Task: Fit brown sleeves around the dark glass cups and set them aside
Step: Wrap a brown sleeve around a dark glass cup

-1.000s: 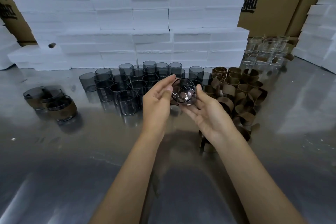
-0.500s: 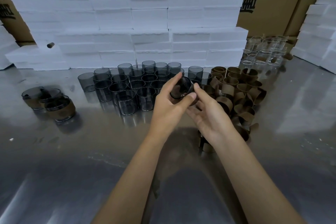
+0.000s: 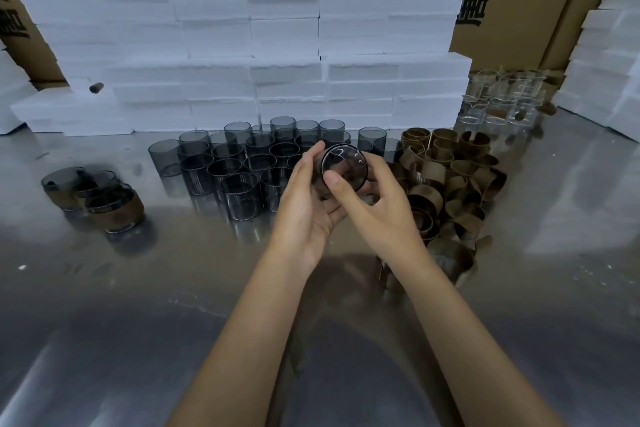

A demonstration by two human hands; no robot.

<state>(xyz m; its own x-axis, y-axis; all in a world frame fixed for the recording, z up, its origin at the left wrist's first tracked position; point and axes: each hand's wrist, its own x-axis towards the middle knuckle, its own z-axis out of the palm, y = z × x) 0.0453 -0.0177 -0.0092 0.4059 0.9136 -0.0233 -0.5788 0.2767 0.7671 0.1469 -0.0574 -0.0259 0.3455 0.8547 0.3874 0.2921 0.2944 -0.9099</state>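
Dark glass cup (image 3: 343, 166) is gripped by both hands, left (image 3: 306, 204) and right (image 3: 377, 204), above the surface (image 3: 173, 288) middle, unsleeved as judged; a sleeve (image 3: 450, 170) from the right-hand heap is needed next.

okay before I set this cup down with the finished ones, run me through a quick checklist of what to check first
1. Cup held securely: ok. The left hand and right hand both grip the dark glass cup.
2. Sleeve fully round the cup: cannot tell. The fingers hide its wall; only one end faces the camera.
3. Landing spot: ok. Bare metal table lies beside the finished cups on the left.
4. Path to that spot: ok, provided you carry it in front of the unsleeved cups, not over them.
5. Supply for the next round: ok. Loose brown sleeves remain piled on the right.
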